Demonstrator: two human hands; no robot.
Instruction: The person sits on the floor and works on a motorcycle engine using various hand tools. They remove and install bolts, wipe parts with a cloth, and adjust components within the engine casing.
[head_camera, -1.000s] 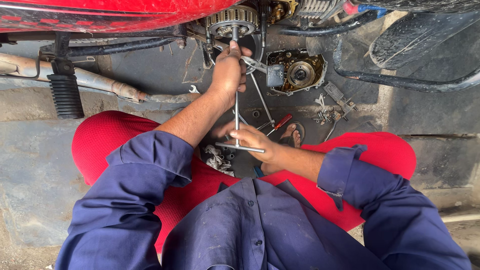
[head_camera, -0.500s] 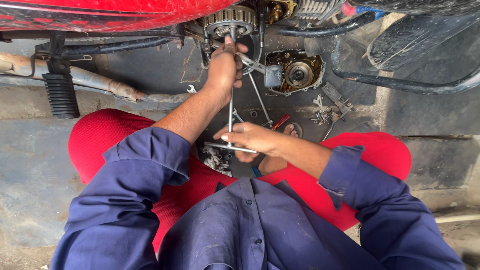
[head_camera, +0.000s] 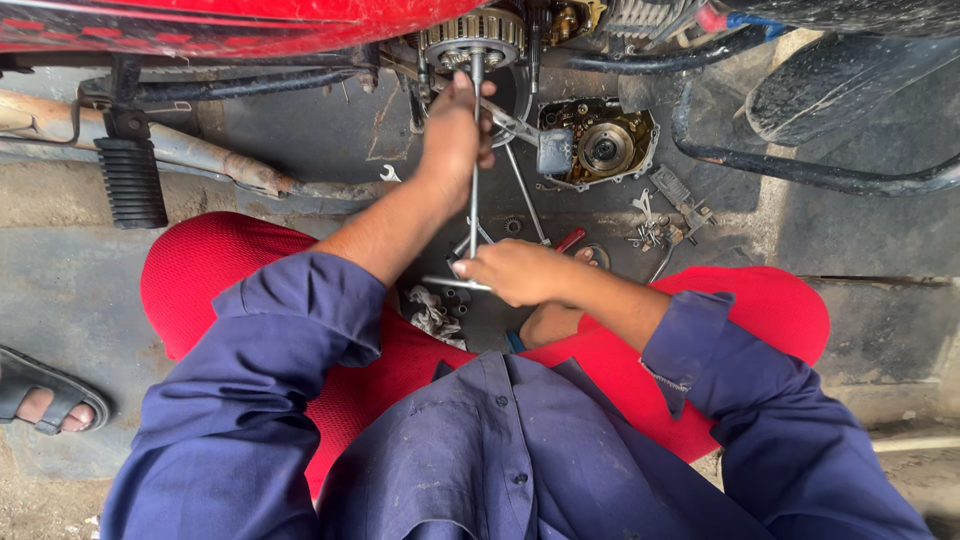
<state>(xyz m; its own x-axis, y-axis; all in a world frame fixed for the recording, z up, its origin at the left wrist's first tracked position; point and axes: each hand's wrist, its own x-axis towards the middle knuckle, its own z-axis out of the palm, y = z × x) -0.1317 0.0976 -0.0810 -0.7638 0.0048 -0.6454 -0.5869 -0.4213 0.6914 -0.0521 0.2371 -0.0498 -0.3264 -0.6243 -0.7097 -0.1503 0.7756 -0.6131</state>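
A long T-handle wrench (head_camera: 473, 190) runs from my lap up to the toothed clutch assembly (head_camera: 471, 35) on the motorcycle engine. My left hand (head_camera: 455, 130) is closed around the upper part of its shaft, just below the clutch. My right hand (head_camera: 512, 270) grips the crossbar handle at the lower end. Both arms wear dark blue sleeves.
An open engine cover (head_camera: 598, 142) lies on the stained floor to the right, with loose bolts and small parts (head_camera: 655, 225) beside it. A red-handled screwdriver (head_camera: 568, 241) and a rag (head_camera: 432, 312) lie near my knees. A footpeg (head_camera: 132, 180) and exhaust pipe (head_camera: 200, 155) are at left. Another person's sandalled foot (head_camera: 45, 398) shows at far left.
The view has shifted slightly and my right hand has turned the crossbar a little. Both hands keep hold of the wrench at the clutch.
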